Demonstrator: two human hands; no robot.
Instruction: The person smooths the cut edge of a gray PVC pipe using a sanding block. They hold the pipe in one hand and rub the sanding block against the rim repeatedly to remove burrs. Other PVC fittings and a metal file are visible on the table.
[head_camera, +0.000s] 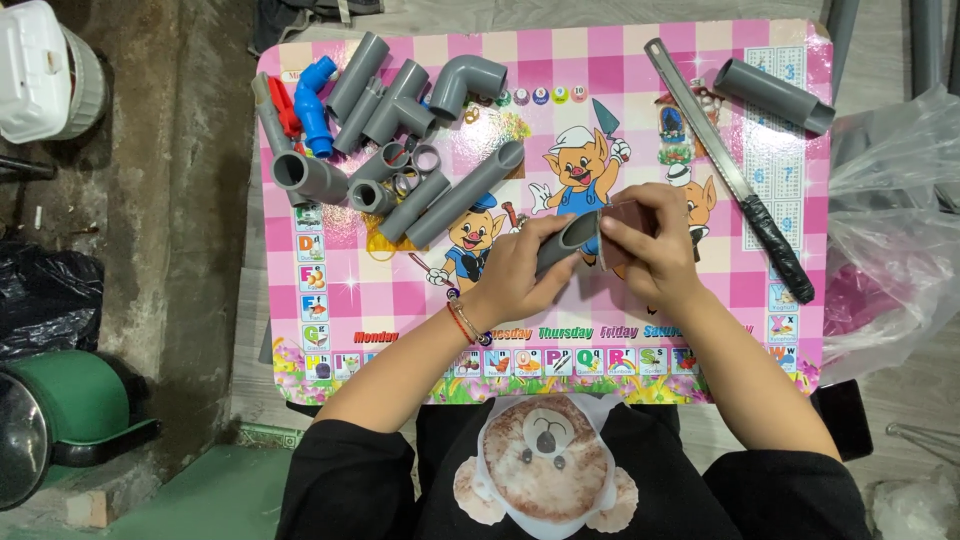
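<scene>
At table centre, you're holding a short grey pipe piece (566, 243) between both hands, above the pink cartoon-print table (400, 290). Its long axis is running low-left to high-right, open cut end facing your right hand. Left hand (515, 272) is wrapping round the pipe body, fingers curled shut on it. Right hand (652, 247) is pinching a small brownish sheet (622, 222), looks like sandpaper, pressed right against that cut end. So the sheet is sitting just right of the pipe mouth, touching it; right hand is the nearer one to the end face.

Far left: a heap of grey pipe fittings (400, 130) – elbows, tees, straight lengths, rings – plus one blue fitting (313, 100). Far right: a long saw blade with black-taped handle (735, 175), lying diagonally, and another grey pipe length (773, 95) beyond it.

Hard to make out: the pipe's near end is hidden in your left palm, and the sheet is covering the rim, so edge condition isn't visible.
</scene>
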